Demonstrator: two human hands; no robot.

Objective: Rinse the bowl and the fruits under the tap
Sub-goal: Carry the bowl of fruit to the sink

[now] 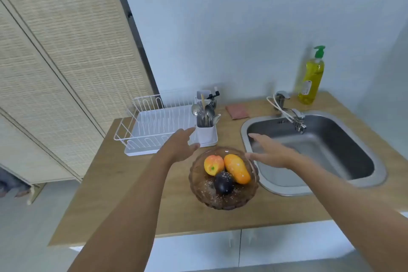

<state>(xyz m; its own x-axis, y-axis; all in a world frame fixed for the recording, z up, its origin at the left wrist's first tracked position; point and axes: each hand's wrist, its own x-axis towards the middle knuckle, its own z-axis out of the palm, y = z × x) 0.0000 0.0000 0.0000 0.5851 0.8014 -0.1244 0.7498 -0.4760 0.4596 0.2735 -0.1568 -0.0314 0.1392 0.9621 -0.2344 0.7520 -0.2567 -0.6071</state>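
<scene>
A brown see-through glass bowl stands on the wooden counter, just left of the steel sink. In it lie an orange-red apple, an orange mango and a dark plum, all speckled with pale crumbs. My left hand hovers with fingers spread above the bowl's far left rim. My right hand hovers with straight fingers over the bowl's far right rim and the sink's left edge. Neither hand holds anything. The tap stands at the sink's back; no water shows.
A white dish rack with a cutlery holder sits behind the bowl on the left. A pink sponge and a yellow soap bottle stand near the wall. A wicker-front cabinet rises on the left.
</scene>
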